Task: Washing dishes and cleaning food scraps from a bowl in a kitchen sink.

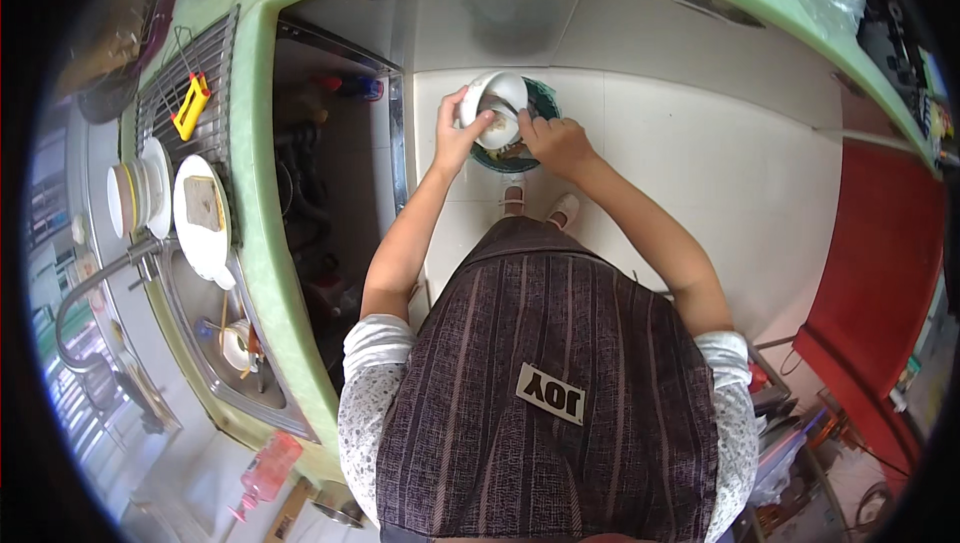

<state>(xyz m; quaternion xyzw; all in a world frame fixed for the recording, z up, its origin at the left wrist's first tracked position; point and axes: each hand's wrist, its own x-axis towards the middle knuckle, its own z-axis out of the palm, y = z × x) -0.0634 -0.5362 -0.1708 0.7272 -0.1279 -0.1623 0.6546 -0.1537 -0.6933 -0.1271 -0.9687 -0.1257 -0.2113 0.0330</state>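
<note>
My left hand grips white bowlware that is tipped on its side, with the thumb over the rim. Whether this is one bowl or two nested together is hard to tell. Some food residue shows on the inner white surface. My right hand has its fingers curled at the bowl's opening, around what looks like the handle of a thin utensil; its far end is inside the bowl. Directly beneath both hands, a dark green waste bin with scraps in it stands on the floor, partly hidden by the bowl and hands.
At left, a green countertop holds a steel sink with dishes and chopsticks, an oval white plate bearing a sponge, stacked dishes and a yellow-handled tool. An open cabinet lies below. A red panel stands at right.
</note>
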